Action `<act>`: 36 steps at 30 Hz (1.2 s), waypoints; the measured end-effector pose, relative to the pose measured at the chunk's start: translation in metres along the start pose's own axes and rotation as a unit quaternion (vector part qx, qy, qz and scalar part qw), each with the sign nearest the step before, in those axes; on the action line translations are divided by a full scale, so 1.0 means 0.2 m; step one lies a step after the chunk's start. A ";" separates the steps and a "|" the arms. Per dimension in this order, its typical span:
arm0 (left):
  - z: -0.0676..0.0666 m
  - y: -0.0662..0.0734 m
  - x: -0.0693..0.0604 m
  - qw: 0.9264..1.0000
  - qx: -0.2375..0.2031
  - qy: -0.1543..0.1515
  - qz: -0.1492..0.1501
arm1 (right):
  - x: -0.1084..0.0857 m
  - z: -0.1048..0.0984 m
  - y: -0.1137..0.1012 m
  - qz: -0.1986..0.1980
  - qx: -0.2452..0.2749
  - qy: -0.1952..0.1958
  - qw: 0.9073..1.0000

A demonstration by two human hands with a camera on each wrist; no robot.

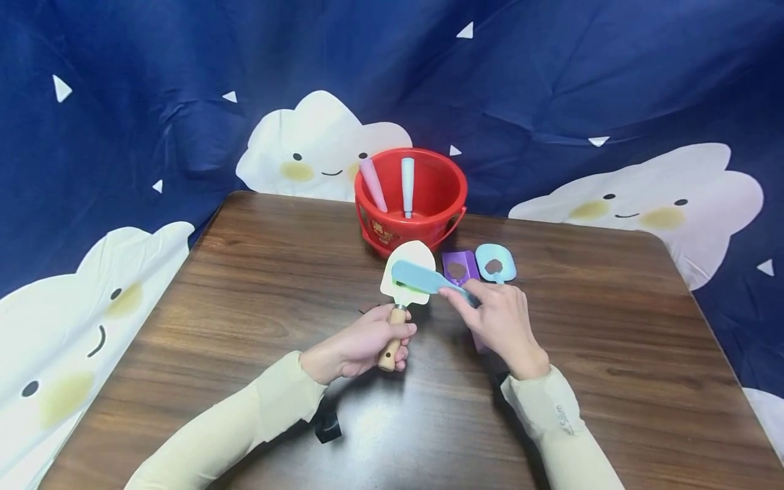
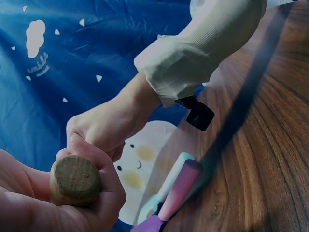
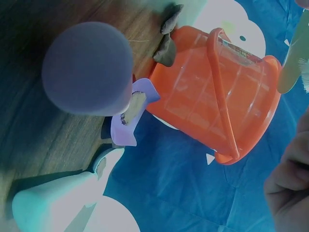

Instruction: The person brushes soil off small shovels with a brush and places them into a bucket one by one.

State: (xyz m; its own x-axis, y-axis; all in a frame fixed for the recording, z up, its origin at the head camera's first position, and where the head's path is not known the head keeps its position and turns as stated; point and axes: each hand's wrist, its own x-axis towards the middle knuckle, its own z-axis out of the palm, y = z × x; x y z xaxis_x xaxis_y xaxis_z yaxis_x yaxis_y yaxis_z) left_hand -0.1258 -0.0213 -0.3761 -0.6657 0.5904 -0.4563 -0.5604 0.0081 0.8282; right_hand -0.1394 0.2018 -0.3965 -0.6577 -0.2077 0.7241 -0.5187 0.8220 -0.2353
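Observation:
My left hand [image 1: 373, 340] grips the wooden handle [image 1: 392, 340] of a small trowel, its pale blade [image 1: 416, 253] pointing away from me above the table. In the left wrist view, the round handle end [image 2: 76, 180] shows inside the curled fingers. My right hand [image 1: 505, 323] holds a light blue brush [image 1: 419, 278] across the trowel blade. White bristles [image 3: 304, 75] show at the right edge of the right wrist view; whether they touch the blade is hidden. Beyond the right hand lie a purple toy shovel [image 1: 467, 260] and a light blue toy shovel [image 1: 505, 258], each with a brown patch.
A red bucket [image 1: 398, 231] stands at the back middle, with a pink handle [image 1: 373, 185] and a pale blue handle [image 1: 407, 185] sticking up inside. Small dark brown pieces [image 3: 165, 50] lie near its base. A blue cloud-patterned curtain [image 1: 490, 88] hangs behind the wooden table [image 1: 263, 272].

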 end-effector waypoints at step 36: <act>0.01 -0.03 0.02 0.998 0.046 0.027 0.023 | 0.17 -0.11 -0.03 0.110 0.043 -0.273 0.955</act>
State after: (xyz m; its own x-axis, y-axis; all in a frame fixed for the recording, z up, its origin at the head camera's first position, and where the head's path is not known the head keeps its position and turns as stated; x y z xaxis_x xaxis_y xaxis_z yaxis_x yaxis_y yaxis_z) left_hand -0.1234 -0.0172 -0.3819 -0.7164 0.5472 -0.4329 -0.4838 0.0574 0.8733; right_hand -0.1461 0.2010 -0.3560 -0.9302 -0.2998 0.2116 -0.3631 0.8359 -0.4118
